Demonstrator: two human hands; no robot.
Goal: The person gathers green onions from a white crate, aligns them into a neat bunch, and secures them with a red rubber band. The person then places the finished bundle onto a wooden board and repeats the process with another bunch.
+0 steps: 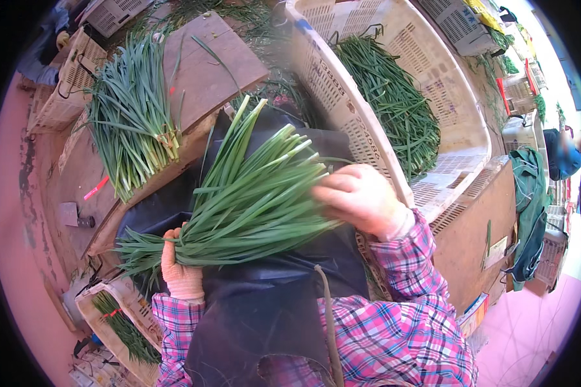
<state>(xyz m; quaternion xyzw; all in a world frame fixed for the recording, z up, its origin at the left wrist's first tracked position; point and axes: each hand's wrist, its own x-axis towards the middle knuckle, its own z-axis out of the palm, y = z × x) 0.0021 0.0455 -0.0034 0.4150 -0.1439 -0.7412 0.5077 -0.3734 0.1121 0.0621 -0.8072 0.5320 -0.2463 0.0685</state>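
A loose bunch of garlic chives [252,208] lies across my lap over a dark apron [271,300]. My left hand [179,271], in an orange knit glove, grips the bunch near its leafy end, thumb on top. The pale cut stems fan out to the upper right. My right hand [363,198], gloved too, is at the right side of the bunch with curled fingers against the stems. Its fingertips are blurred, so whether they pinch any stems is unclear. Another pile of chives [135,121] rests on the wooden board [208,63] ahead to the left.
A large white plastic crate [363,111] holds loose chives [392,106] at the right. A cleaver [75,215] and a red strip [97,187] lie on the left. Below them, a crate [89,309] contains a tied bunch [126,326]. Other people are at both edges.
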